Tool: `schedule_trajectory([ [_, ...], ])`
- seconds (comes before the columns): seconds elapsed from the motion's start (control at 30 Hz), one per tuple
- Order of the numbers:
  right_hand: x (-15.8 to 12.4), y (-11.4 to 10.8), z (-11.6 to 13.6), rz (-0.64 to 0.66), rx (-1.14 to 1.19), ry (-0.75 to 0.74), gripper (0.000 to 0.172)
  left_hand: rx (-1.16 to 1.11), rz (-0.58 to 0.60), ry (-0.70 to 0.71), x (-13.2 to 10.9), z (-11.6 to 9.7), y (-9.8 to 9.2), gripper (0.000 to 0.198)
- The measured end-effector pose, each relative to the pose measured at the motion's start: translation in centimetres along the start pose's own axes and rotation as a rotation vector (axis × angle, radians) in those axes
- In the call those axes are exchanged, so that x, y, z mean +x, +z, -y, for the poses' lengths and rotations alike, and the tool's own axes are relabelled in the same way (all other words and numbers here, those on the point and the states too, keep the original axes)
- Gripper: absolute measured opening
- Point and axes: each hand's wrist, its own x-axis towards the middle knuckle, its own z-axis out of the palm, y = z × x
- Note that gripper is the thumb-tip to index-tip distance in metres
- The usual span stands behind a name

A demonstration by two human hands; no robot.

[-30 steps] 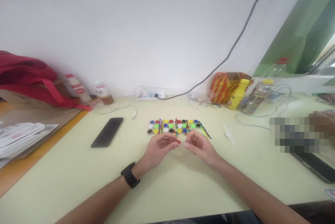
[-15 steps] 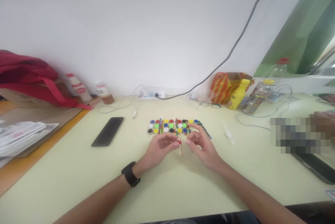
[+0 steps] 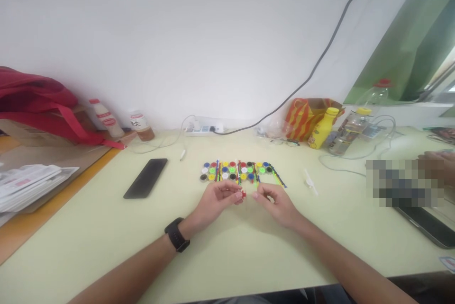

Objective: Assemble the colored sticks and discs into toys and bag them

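Note:
Near the middle of the table my left hand [image 3: 222, 196] pinches a small red piece [image 3: 243, 194] between thumb and fingertips; its exact kind is too small to tell. My right hand [image 3: 275, 203] is just to the right, apart from the left one, its thumb and index finger closed together. Whatever sits in that pinch is hidden. Just beyond both hands lie rows of small round coloured discs [image 3: 225, 170] in red, yellow, blue, green, white and black. Thin coloured sticks [image 3: 279, 176] lie between the groups of discs and at their right end.
A black phone [image 3: 145, 178] lies to the left, a white plastic tool [image 3: 311, 183] to the right. Along the wall stand bottles [image 3: 141, 126], a power strip [image 3: 205, 128] and a striped bag [image 3: 302, 117]. At far right, another person's hand [image 3: 435, 166] is near a dark device [image 3: 426, 223].
My right hand's fingers have drawn together from a looser, spread pose. The thin red stick that hung below the left fingertips no longer shows clearly. The left hand has barely moved.

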Motion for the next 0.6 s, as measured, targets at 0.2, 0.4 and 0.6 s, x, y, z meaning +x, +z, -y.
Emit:
schedule_trajectory([
  [0.2,0.0,0.7,1.0,0.056,0.142,-0.002,0.021,0.011,0.031,0.008,-0.1,0.3,0.0,0.026],
  [0.4,-0.2,0.6,0.5,0.050,0.111,-0.025,0.020,-0.004,0.050,0.014,-0.2,0.3,0.1,0.024],
  [0.6,-0.8,0.6,-0.8,0.002,-0.071,-0.174,0.054,-0.017,0.040,-0.017,-0.1,0.0,0.1,0.026],
])
